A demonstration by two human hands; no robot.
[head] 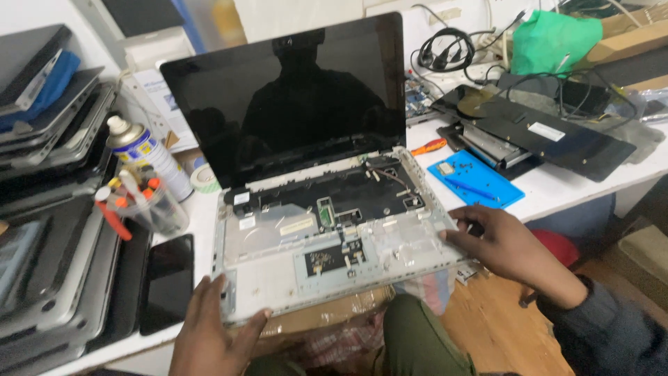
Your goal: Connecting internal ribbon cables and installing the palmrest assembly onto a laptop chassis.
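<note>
Laptop (313, 202): we find it stripped, lid up, frame centre.
Left hand (209, 327): we note it gripping the front-left corner.
Right hand (497, 244): gripping the right edge.

Left hand (209, 327) is cut off by the bottom edge at the wrist, and its fingers are hidden under the near corner of the laptop base (278, 278), so only the thumb is seen on top. Right hand (504, 244): fingertips are tucked behind the base's right rim, grip can't be made out properly. Right sleeve (612, 334) is clipped by the bottom-right corner. Stack of laptops (49, 209) is cropped by the left edge, count can't be told. The spray can (142, 150) is partly blocked by a tool cup (149, 205). Screws on the blue mat (473, 177) are too small to be counted. The green bag (553, 38) is cut by the top edge. Screen (292, 97) is dark; only a dim reflection is seen.
</note>
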